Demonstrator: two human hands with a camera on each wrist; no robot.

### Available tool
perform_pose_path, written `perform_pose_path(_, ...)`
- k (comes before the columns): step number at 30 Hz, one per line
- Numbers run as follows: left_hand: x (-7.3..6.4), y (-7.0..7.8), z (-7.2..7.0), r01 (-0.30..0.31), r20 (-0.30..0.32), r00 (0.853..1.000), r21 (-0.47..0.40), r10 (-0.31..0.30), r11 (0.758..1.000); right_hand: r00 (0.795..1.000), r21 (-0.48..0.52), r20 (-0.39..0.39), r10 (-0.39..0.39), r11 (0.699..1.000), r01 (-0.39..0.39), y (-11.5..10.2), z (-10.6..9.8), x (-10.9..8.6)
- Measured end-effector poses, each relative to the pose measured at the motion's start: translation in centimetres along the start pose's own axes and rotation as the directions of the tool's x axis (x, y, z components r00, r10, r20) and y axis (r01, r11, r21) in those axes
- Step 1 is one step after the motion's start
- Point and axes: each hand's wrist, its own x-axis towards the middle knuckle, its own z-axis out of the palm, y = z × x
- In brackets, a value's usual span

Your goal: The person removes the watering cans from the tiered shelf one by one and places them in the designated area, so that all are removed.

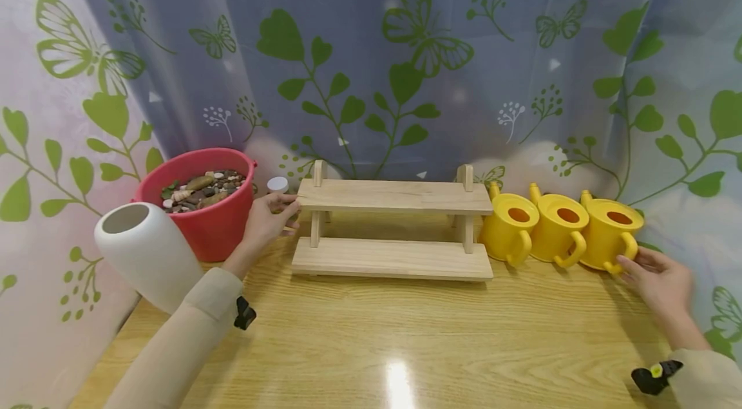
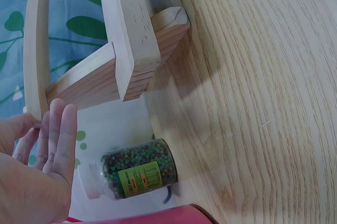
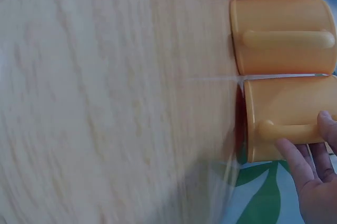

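A two-tier wooden shelf stand point(image 1: 394, 257) stands in the middle of the table. My left hand point(image 1: 266, 222) pinches the left end of its upper board between thumb and index finger, the other fingers rather straight in the left wrist view. Three yellow watering cans point(image 1: 510, 228) stand in a row right of the stand, handles toward me. On the rightmost watering can point(image 3: 274, 103), my right hand point(image 1: 661, 280) holds the handle, thumb on one side and fingers behind it. The can stands upright on the table.
At the left, a red bucket point(image 1: 223, 228) holds pebbles and shells point(image 1: 203, 190). A white vase point(image 1: 153, 261) leans in front of it. Between bucket and stand is a clear jar point(image 2: 139, 163) of coloured pellets with a white lid point(image 1: 277, 185). A patterned curtain point(image 1: 359, 42) hangs behind.
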Motion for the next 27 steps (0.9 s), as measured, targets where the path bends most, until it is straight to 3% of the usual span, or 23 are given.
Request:
perform_pose_path(12, 0.0, -0.6, -0.9, 0.036, 0.024, 0.999, -0.042, -0.035, 0.998, 0.998, 0.256, 0.049, 0.03, 0.966, -0.042, 0.7, -0.2, -1.3)
perform_pose_path(16, -1.0, -0.4, -1.3, 0.024, 0.006, 1.0, -0.037, -0.023, 0.999, 0.996, 0.284, 0.046, 0.072, 0.955, -0.082, 0.1, -0.4, -2.7)
perform_pose_path(20, -2.4, -0.1, -1.6, -0.016, 0.008, 1.0, 0.018, 0.016, 1.0, 0.989, 0.365, 0.084, 0.123, 0.92, -0.146, -1.2, 0.1, -4.2)
perform_pose_path(23, -3.5, 0.1, -1.5, -0.065, 0.013, 0.998, 0.082, 0.064, 0.995, 0.989, 0.377, 0.131, 0.07, 0.919, -0.115, -2.2, 1.1, -5.2)
perform_pose_path(27, -4.8, 0.6, -0.7, -0.138, -0.004, 0.99, 0.172, 0.141, 0.975, 0.981, 0.306, 0.186, -0.052, 0.952, -0.008, -3.6, 3.2, -6.2)
